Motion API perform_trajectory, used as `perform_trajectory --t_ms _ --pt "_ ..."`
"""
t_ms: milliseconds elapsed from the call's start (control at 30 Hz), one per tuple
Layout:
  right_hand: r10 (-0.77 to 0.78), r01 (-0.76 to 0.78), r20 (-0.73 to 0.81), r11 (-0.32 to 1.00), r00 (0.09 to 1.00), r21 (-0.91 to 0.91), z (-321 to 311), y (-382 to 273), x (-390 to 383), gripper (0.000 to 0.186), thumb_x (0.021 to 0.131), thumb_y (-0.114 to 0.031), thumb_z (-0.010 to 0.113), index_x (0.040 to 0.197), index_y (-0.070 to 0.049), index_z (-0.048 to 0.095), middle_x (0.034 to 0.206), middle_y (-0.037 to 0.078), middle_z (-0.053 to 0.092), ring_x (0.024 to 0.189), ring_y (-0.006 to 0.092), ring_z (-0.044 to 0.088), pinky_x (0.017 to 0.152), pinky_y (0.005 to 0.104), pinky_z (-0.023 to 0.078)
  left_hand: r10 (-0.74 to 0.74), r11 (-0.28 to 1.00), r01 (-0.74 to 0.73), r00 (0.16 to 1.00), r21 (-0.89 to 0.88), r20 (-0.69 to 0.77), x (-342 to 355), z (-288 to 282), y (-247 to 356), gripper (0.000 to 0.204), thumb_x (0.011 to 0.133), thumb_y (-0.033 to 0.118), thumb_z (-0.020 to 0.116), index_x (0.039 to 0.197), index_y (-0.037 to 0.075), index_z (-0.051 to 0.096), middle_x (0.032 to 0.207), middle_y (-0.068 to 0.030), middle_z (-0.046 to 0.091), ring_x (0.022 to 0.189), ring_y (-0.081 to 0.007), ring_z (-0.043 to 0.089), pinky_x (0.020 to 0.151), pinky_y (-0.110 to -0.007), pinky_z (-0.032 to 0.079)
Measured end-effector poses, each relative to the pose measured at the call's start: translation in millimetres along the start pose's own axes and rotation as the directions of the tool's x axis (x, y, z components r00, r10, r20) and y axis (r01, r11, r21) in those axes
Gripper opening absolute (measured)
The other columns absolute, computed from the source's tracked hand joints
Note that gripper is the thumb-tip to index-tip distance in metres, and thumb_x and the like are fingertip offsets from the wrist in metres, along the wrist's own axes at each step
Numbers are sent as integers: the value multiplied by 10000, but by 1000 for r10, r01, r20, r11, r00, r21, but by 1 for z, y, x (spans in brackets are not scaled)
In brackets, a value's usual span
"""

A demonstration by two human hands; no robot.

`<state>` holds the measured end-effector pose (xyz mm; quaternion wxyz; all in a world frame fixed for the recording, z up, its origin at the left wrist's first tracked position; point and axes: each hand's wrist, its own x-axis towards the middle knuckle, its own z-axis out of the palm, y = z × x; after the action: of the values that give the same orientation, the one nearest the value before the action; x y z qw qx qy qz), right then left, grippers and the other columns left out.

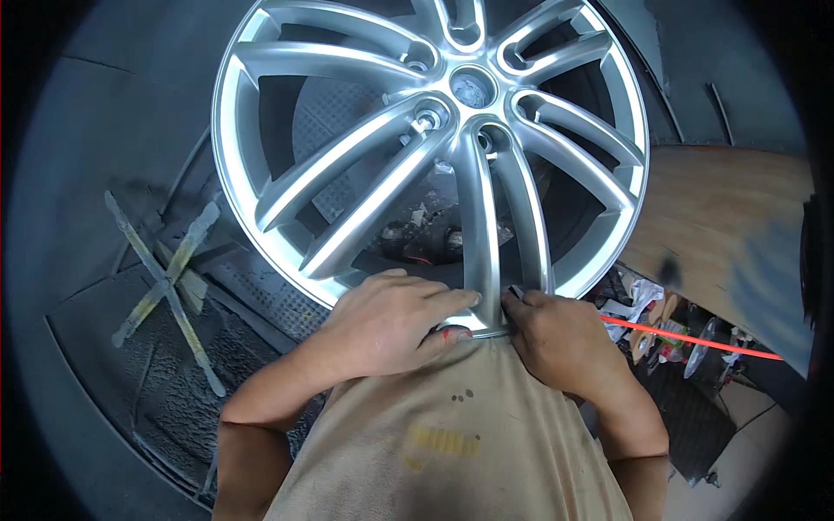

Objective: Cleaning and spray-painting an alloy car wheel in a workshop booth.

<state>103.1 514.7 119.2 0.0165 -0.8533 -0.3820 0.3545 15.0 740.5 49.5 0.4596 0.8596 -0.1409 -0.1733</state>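
Observation:
A silver alloy wheel rim (482, 217) with paired spokes is propped up in front of me, its near edge against my tan shirt. My left hand (395, 317) grips that near edge, the index finger stretched toward the foot of a spoke and the thumb along the lip. A red mark shows on that thumb. Just to its right, my right hand (560, 334) is closed at the foot of the neighbouring spoke. A small dark edge shows at its fingertips, too little to name. The palms and the rim parts under them are hidden.
Behind the spokes is a round textured metal plate (326, 130). Crossed, paint-crusted bars (163, 282) stand at the left. A wooden board (721, 208) lies at the right, with a red hose (695, 337) and clutter (647, 304) below it.

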Motion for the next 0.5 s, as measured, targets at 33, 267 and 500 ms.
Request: perform_trajectory --t_ms 33,267,500 --pt "27 -27 40 1000 999 -4 -3 0 -3 366 912 -131 564 1231 19 663 886 198 695 806 375 705 715 482 552 0 1000 0 1000 -12 -12 -1 4 -1 442 894 306 701 1266 70 662 1024 -130 718 952 -319 698 879 -432 535" --pt "98 -83 137 990 986 -111 -5 11 5 416 896 -187 596 1282 -51 665 795 203 707 768 400 703 695 504 552 90 996 -89 988 15 -124 2 17 -1 421 898 331 698 1242 89 671 952 -84 682 937 -267 675 866 -397 507" --pt "14 17 -242 992 970 127 11 28 -11 230 838 -91 712 1059 -54 765 807 135 615 770 353 657 683 423 527 112 993 -106 987 55 -116 0 21 -1 436 898 329 707 1263 94 671 960 -79 689 937 -257 672 857 -395 507"
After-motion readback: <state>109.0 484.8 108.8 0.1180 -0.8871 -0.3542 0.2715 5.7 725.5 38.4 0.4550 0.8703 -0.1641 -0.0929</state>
